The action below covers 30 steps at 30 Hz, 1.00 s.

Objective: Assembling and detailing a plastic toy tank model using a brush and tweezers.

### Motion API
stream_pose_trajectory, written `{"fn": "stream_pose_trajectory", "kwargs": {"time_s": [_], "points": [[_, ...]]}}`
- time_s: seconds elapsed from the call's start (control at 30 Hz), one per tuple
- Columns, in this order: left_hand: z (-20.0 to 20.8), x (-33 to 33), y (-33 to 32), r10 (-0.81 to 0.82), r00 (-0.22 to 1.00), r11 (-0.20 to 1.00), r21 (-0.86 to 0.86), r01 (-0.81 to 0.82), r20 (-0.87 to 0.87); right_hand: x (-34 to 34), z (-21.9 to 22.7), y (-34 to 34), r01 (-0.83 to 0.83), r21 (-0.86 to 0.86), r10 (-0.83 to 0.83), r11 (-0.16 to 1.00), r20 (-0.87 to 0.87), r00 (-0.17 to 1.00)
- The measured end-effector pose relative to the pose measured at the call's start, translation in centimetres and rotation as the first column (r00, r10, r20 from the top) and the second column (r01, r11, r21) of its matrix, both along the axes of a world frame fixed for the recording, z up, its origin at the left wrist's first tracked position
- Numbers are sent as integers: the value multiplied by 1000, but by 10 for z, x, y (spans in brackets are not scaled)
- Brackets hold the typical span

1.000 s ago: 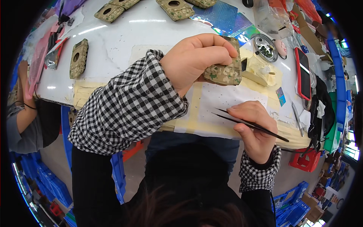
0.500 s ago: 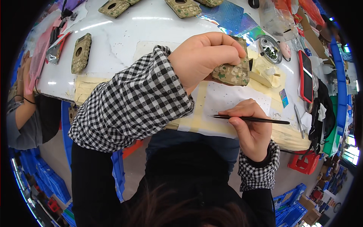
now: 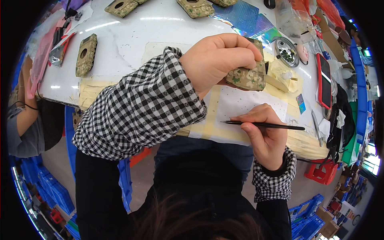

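Note:
My left hand (image 3: pixel 222 58) is closed on a camouflage-patterned model hull (image 3: pixel 246 79), held tilted above the work surface. Its fingers and the raised wrist hide much of that piece. Lower and to the right, my right hand (image 3: pixel 267 130) pinches slim black tweezers (image 3: pixel 295 127) between thumb and fingers. Their fine tip points left over a white paper sheet (image 3: pixel 228 106) dotted with tiny dark specks. A gap separates the tip from the hull. I cannot make out whether the tip grips anything.
Another camouflage hull (image 3: pixel 87 55) with a round hole lies at the left; several more sit at the far edge. Right of my hands are a round dish (image 3: pixel 286 52) of small dark bits, a red-edged phone (image 3: pixel 324 80) and silver tweezers (image 3: pixel 316 127). Someone's arm (image 3: pixel 26 120) shows far left.
My left hand and the hull have shifted very slightly right. The black tweezers have moved a touch left in my right hand; both grips look the same.

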State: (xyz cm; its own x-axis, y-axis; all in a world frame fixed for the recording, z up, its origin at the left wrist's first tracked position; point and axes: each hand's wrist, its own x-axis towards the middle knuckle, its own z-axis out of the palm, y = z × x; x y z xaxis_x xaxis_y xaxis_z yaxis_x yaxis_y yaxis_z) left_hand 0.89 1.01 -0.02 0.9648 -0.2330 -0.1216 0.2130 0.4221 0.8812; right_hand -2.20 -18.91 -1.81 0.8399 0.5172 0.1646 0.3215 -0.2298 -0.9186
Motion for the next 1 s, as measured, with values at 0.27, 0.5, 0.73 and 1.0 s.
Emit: {"fn": "stream_pose_trajectory", "kwargs": {"time_s": [0.27, 0.5, 0.73, 1.0], "points": [[1, 0, 0, -1, 1000, 1000, 7, 1, -17, 0, -1, -1, -4, 10, 4, 1000, 17, 1000], [1, -1, 0, -4, 1000, 1000, 2, 4, -2, 1, -1, -1, -7, 15, 7, 1000, 29, 1000], [1, -1, 0, -5, 1000, 1000, 4, 5, -10, 2, -2, -3, -32, 72, 30, 997, 20, 999], [1, 0, 1, -2, 1000, 1000, 7, 2, -9, 3, -2, -3, -78, 86, 74, 993, 47, 996]]}}
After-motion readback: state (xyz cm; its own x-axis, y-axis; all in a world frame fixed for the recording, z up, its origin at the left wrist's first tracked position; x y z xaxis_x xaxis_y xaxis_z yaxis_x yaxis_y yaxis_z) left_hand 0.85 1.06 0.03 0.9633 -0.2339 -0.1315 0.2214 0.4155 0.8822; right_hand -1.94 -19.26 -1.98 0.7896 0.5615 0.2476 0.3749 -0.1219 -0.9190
